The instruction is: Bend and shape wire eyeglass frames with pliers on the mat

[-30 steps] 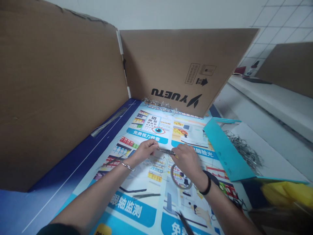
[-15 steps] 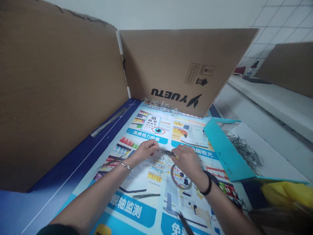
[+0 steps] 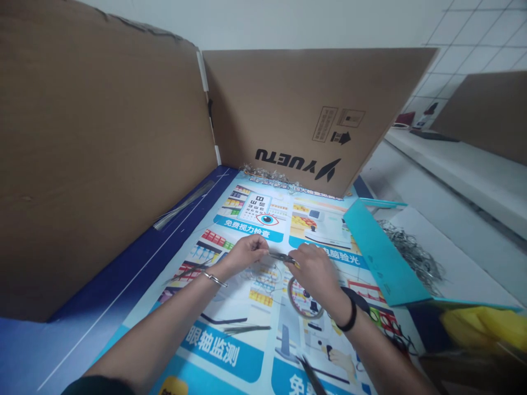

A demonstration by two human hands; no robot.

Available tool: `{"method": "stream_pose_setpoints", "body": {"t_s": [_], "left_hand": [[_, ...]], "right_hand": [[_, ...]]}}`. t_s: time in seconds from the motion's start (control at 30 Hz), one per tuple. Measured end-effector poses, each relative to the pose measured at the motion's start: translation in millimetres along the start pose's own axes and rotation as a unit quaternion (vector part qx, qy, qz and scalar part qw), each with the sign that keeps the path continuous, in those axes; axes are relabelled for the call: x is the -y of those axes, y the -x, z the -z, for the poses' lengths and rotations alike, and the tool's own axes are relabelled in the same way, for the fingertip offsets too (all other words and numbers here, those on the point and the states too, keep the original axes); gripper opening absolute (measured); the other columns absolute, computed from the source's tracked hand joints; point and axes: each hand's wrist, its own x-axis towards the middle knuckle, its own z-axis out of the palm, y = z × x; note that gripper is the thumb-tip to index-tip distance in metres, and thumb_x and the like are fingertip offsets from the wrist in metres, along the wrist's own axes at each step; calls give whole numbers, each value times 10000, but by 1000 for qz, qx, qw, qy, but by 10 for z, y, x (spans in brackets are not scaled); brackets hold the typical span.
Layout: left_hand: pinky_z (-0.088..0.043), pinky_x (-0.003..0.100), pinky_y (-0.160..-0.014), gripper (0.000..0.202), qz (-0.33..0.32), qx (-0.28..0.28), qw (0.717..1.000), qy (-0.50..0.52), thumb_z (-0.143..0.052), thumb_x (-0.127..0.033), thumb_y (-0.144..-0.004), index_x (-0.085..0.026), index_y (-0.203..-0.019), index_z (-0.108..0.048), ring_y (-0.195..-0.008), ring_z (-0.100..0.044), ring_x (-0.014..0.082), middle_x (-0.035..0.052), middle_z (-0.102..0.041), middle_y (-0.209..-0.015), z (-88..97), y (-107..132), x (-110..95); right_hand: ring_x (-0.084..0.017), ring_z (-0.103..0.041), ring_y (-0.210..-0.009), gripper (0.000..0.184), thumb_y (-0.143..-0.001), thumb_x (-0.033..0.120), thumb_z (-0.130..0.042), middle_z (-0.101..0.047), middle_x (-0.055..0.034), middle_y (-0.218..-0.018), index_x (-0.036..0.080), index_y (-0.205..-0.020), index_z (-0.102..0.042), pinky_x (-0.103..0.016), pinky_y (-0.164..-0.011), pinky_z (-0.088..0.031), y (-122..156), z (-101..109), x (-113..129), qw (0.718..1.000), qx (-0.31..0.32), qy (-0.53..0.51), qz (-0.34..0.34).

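My left hand is closed in a pinch on a thin wire, which curls in fine loops below the fingers. In my right hand is a pair of pliers. Their dark jaws point left and reach close to the left fingertips; whether they bite on the wire is too small to tell. Part of the handle, with some yellow on it, is covered by the right fingers. Under the right hand lies a ring-shaped coil, partly hidden by the wrist.
Cut wire strands and a dark pointed tool lie on the printed mat. A turquoise box on the right holds tangled wire. Cardboard panels stand behind and left; wire scraps line the back. Yellow material sits right.
Both hands stay nearly in place. The left fingertips have shifted slightly around the pliers' tip, and the wire loops below have moved a little.
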Motion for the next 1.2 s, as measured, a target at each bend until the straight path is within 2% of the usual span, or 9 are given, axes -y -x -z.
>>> {"method": "stream_pose_setpoints", "body": {"t_s": [0.5,0.83,1.2], "left_hand": [[-331,206,-515,91,-2,13,1000,11,-585,-219,-721,-163,-730,-514,-514,-449,77,-50,-493,-580,6,11,-20],[-352,218,-551,41,0,3,1000,-18,-560,-173,-697,-160,-710,-524,-547,-461,85,-46,-500,-601,-1,31,-77],[-334,204,-546,87,-10,62,998,-18,-548,-232,-766,-148,-751,-568,-548,-454,83,-38,-522,-593,61,34,-5]], "right_hand": [[-173,-503,-797,118,-819,326,-576,-591,-25,-778,226,-803,-637,-281,-705,-297,-6,-13,-39,998,34,-44,8],[-172,-504,-785,122,-813,336,-587,-588,-24,-772,226,-784,-629,-285,-685,-282,-8,28,-9,998,50,-23,8],[-183,-473,-818,91,-819,304,-586,-575,-24,-799,227,-805,-632,-319,-720,-234,7,43,8,999,25,12,22]]}}
